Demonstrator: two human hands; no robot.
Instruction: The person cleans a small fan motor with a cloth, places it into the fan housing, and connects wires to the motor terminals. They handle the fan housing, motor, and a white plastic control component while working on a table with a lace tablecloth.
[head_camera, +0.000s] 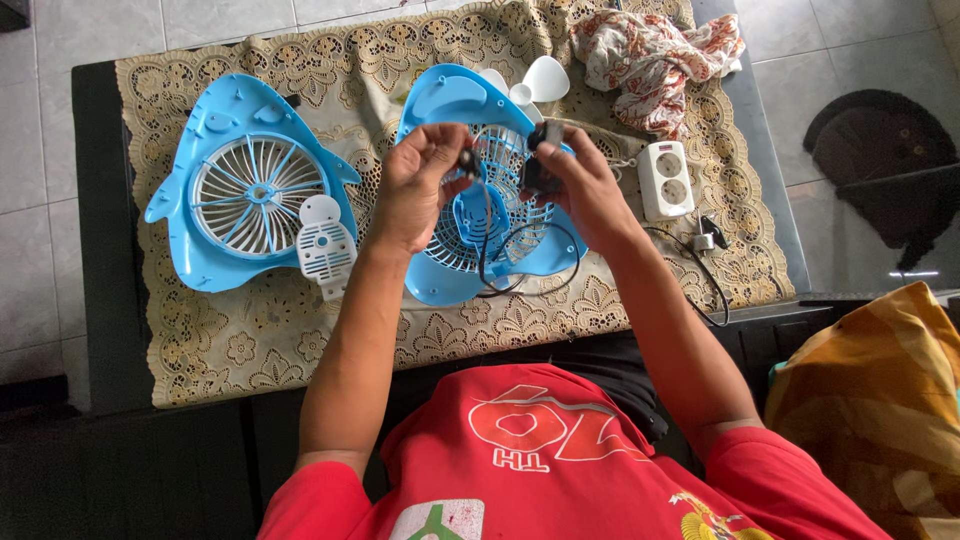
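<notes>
Motor block: small, black, held above the middle of the table; long axis roughly upright, running 12 to 6; which end faces up cannot be told.
Right hand: fingers closed on the motor block from its 3 o'clock side.
Left hand: fingertips pinched on a small black part, just at 9 o'clock of the motor block, the two near but apart.
Black cable: hangs from the held parts toward 6, loops over the blue fan shell below.
Second blue shell: flat on the cloth at 9 o'clock of the hands, white grille facing up.
White cover: lies at that shell's 4 o'clock edge.
White fan blades: at 12 o'clock, partly behind the hands.
Power strip: white, at 3 o'clock of the right hand.
Crumpled patterned cloth: at 1 o'clock.
Lace tablecloth: under everything.
</notes>
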